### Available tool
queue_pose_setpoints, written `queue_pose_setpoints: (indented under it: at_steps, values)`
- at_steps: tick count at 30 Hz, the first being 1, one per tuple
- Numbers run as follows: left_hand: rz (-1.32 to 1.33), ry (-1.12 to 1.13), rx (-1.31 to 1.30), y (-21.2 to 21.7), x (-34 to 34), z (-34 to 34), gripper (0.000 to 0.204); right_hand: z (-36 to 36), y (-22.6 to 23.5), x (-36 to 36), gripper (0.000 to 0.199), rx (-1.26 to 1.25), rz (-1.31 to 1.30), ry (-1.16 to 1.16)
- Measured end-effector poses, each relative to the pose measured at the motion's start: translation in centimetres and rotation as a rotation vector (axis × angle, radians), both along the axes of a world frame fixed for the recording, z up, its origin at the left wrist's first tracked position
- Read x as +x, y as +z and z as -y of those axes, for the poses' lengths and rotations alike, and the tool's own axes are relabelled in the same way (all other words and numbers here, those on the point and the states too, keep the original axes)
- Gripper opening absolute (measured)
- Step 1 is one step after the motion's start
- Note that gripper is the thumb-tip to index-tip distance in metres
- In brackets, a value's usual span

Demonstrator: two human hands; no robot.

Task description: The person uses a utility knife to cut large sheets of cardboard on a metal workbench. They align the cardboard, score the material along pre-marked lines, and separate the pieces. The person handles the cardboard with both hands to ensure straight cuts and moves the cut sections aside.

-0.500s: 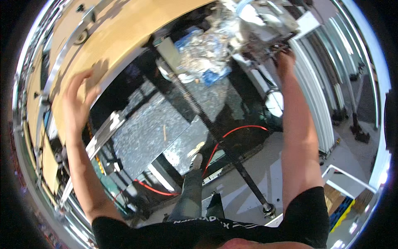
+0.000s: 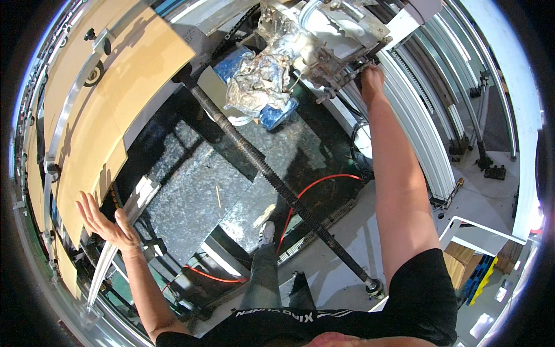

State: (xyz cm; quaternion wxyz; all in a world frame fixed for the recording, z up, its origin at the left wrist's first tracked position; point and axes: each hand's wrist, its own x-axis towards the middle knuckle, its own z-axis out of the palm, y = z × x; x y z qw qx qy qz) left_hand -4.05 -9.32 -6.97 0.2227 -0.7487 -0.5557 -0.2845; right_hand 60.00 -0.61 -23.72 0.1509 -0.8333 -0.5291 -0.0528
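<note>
My left hand (image 2: 110,224) is open with its fingers spread, over the near edge of the tan board sheets (image 2: 139,63) at the left. It holds nothing. A pale metal rail (image 2: 141,196) runs beside it. My right arm stretches far forward, and my right hand (image 2: 372,80) is closed at the side of a glue-smeared metal machine head (image 2: 329,63). The fingers are partly hidden there, so what they grip cannot be made out. A crumpled, stained plastic film (image 2: 260,84) hangs left of the machine head.
A dark threaded shaft (image 2: 254,156) crosses the middle diagonally. Below lie grey speckled plates (image 2: 191,202) and a red hose (image 2: 306,188) near my foot. White rails (image 2: 416,133) stand at the right. A blue bundle (image 2: 278,113) lies under the film.
My left hand has come nearer to me and lower, away from the board. The tan board now reaches less far to the right. My right hand stays at the machine head.
</note>
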Motion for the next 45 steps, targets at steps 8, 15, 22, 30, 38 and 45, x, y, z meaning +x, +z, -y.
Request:
queue_pose_setpoints:
  at_steps: [8, 15, 22, 30, 38, 45]
  values:
    - [-0.011, -0.040, -0.004, 0.0, 0.1, 0.1, 0.064, 0.3, 2.5, -2.9, 0.037, 0.232, -0.488, -0.239]
    - [-0.040, -0.202, 0.004, 0.5, 6.2, -0.6, 0.057, 0.2, 2.5, -2.7, 0.034, 0.244, -0.554, -0.246]
    - [0.036, -0.517, -0.224, 4.0, 20.2, -6.5, 0.039, 0.1, 1.8, -2.7, 0.035, 0.278, -0.526, -0.245]
    - [-0.008, -0.503, -0.137, 2.8, 28.9, -13.9, 0.037, 0.3, 2.3, -3.2, 0.035, 0.301, -0.373, -0.189]
    - [-0.074, -0.330, -0.262, 2.3, 24.3, -15.3, 0.023, 0.6, 3.5, -3.8, 0.038, 0.277, -0.433, -0.180]
    - [0.426, -0.178, -0.885, 6.2, 17.0, -16.9, 0.031, -0.2, -1.3, 0.1, 0.031, 0.377, -0.278, -0.051]
